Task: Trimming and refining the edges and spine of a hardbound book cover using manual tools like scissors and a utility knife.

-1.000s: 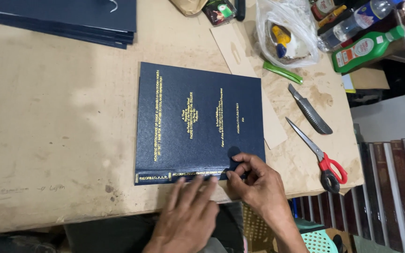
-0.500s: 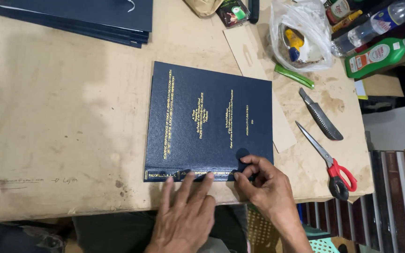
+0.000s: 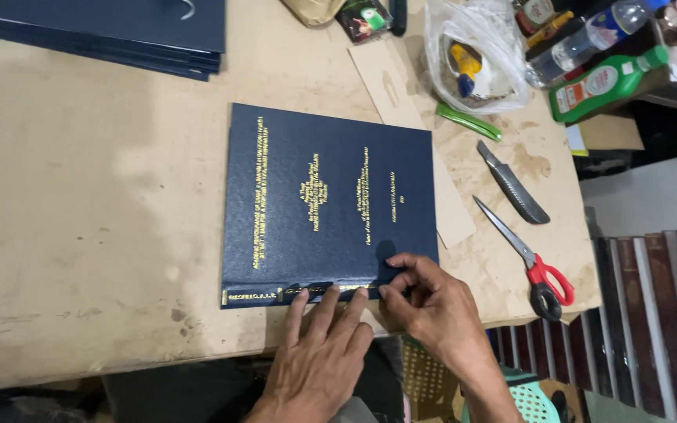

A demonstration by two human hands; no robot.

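Worn plywood workbench (image 3: 80, 235) is carrying one dark blue hardcover book (image 3: 327, 200), lying flat near the front edge. Head view: left hand (image 3: 319, 356) is pressing extended fingers on the spine strip (image 3: 299, 293); right hand (image 3: 429, 301) is pinching its end. Lettered section appears seated; the remainder looks unfinished. Scissors (image 3: 530, 262) are lying well apart.

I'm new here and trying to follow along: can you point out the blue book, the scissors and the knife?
Blue book (image 3: 327, 200): head view, middle of its dark blue cover.
Scissors (image 3: 546, 282): head view, on the red handle.
Knife (image 3: 515, 188): head view, on the dark handle.
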